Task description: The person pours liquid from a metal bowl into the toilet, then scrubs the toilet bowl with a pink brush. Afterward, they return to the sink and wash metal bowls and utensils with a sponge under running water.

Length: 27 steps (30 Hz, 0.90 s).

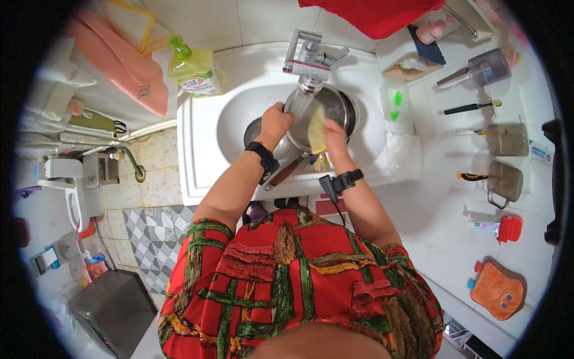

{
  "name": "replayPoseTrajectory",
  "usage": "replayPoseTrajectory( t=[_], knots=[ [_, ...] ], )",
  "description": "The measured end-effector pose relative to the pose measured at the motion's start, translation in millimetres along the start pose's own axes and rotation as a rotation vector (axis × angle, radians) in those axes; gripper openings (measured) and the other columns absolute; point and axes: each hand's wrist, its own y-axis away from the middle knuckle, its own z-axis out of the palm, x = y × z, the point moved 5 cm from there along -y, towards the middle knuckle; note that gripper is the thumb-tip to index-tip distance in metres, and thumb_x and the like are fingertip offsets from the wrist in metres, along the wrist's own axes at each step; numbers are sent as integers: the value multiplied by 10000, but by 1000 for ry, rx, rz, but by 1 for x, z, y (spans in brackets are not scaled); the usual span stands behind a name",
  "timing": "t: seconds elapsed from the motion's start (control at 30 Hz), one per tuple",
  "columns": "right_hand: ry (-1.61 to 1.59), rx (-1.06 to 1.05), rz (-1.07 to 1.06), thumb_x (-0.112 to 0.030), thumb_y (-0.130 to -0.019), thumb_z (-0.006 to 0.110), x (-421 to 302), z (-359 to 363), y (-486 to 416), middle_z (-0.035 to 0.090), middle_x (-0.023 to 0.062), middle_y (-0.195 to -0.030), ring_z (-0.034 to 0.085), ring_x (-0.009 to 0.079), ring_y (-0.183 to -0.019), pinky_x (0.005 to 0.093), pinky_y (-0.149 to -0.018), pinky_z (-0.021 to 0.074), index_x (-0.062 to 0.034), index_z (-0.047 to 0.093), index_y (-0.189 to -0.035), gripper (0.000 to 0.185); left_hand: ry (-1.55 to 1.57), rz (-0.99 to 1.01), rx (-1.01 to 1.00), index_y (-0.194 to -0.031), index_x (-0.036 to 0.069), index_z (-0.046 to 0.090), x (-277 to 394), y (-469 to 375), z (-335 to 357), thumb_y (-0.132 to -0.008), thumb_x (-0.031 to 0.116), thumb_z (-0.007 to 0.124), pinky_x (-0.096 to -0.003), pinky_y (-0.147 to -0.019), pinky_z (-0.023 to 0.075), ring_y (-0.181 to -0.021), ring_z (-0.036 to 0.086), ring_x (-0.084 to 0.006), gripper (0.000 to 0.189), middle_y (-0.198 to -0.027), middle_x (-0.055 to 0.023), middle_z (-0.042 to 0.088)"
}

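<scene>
Water runs from a chrome faucet (309, 68) into a round metal pot (335, 105) in the white sink (231, 119). My left hand (275, 124) grips the pot's left rim. A pale yellow sponge or cloth (316, 131), slightly blurred, is held by my right hand (335, 140) over the pot's near right side. Partly beneath the pot are a second metal vessel (282, 149) on the left and a dark pan (355, 112) on the right. Closer to me lie a brown handle (288, 172) and several thin utensils (320, 162), partly hidden.
A green pump bottle (195, 74) stands on the sink's back left corner. On the right ledge sits a clear plastic box (397, 105). Wall-mounted cups (506, 139) line the right wall. A black cable (339, 213) hangs from my right wrist strap.
</scene>
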Motion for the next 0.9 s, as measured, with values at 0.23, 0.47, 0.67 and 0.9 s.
replayPoseTrajectory(
  t=[0.23, 0.47, 0.67, 0.9],
  knots=[
    [1356, -545, -237, -227, -842, 389, 9, 63, -2, 589, 200, -972, 551, 355, -914, 385, -805, 430, -29, 557, -1049, 331, 489, -182, -90, -699, 8, 548, 4, 13, -15, -705, 113, 636, -285, -413, 425, -458, 519, -157, 138, -609, -79, 559],
    [1110, -385, -124, -138, -830, 417, 12, 44, -45, 600, 151, -969, 571, 246, -857, 328, -756, 435, 29, 580, -994, 285, 872, -341, -194, -706, 35, 532, 9, 33, -9, -759, 120, 625, -260, -418, 438, -483, 531, -142, 137, -618, -55, 550],
    [466, -602, 311, -196, -862, 381, 59, 82, -55, 601, 155, -889, 534, 234, -785, 363, -740, 413, 32, 569, -984, 319, 767, -186, -146, -718, 25, 544, 12, 39, -14, -771, 130, 621, -256, -414, 422, -494, 521, -126, 141, -632, -55, 558],
    [1842, -573, -704, -117, -802, 429, 12, 35, -13, 612, 114, -964, 562, 271, -891, 312, -818, 414, -38, 620, -955, 257, 684, -216, -164, -662, 39, 511, 14, 37, -26, -756, 130, 645, -244, -409, 394, -458, 469, -106, 187, -564, -25, 507]
  ],
)
